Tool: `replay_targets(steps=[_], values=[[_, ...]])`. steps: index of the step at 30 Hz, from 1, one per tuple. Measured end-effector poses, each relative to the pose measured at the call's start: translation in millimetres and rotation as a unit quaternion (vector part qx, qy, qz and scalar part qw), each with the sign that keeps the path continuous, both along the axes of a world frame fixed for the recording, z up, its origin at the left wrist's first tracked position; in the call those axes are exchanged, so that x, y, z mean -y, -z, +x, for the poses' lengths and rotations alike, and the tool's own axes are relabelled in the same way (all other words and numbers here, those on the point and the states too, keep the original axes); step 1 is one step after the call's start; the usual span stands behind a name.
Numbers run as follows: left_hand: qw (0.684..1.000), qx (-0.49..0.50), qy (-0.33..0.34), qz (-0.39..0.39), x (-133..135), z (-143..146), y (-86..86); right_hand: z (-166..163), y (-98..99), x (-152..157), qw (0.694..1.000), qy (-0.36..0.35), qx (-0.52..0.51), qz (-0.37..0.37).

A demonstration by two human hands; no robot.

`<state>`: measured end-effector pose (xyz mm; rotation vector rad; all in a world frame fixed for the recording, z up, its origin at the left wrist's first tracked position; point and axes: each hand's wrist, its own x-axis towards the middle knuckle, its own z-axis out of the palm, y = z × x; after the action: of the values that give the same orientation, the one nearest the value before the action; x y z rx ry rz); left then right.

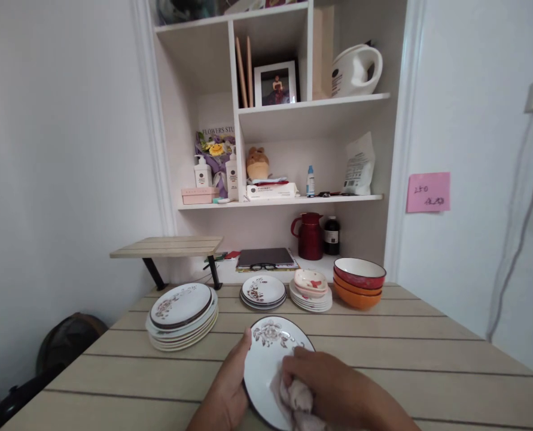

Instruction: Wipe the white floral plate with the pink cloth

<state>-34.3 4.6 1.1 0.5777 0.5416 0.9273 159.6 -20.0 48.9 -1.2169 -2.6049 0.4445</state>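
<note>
Bouquet wrapping (219, 161) beyond the held plate (265, 362) reads "FLOWERS STU".

Both bare hands are at the plate (258, 365), 1 to each side! The left hand (229, 386) hugs its left rim, thumb (245, 344) stretched up along the edge, the other 4 fingers out of sight, wrist low to the plate's left. Across to the right hand (317, 374): back of the hand up, fingers curled in tight over the plate's right half, and the right forearm (380, 407) slants away to the plate's lower right.
</note>
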Motion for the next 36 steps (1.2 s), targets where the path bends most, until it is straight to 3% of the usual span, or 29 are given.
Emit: replay_targets(steps=[3,9,16,20,28,33,36], values=[[0.999,-0.009,0.023,-0.042,5.2,-2.5,-5.6,-27.0,5.4,6.3,0.998,-0.056,-0.024,-0.032],[0.993,0.009,0.080,-0.088,10.5,-6.2,-14.1,-54.4,20.9,-4.9,0.993,-0.040,-0.109,0.019],[0.999,0.002,0.038,-0.018,-4.6,-6.5,-2.4,-37.1,16.6,-22.5,0.988,0.035,-0.141,0.052],[0.999,0.003,0.049,0.013,-10.3,-7.7,-0.6,-15.0,15.0,-33.9,0.977,0.081,-0.199,0.019],[0.999,0.003,0.033,0.017,-9.8,-10.3,2.0,-1.8,-10.4,-8.1,0.994,0.034,-0.089,-0.053],[0.998,0.009,0.041,-0.041,-3.4,-4.9,-2.3,-12.4,4.1,-16.1,0.979,-0.020,-0.192,-0.057],[0.998,0.009,-0.013,-0.057,-0.2,-1.5,-5.4,-7.5,14.6,-26.8,0.970,0.023,-0.232,-0.071]])
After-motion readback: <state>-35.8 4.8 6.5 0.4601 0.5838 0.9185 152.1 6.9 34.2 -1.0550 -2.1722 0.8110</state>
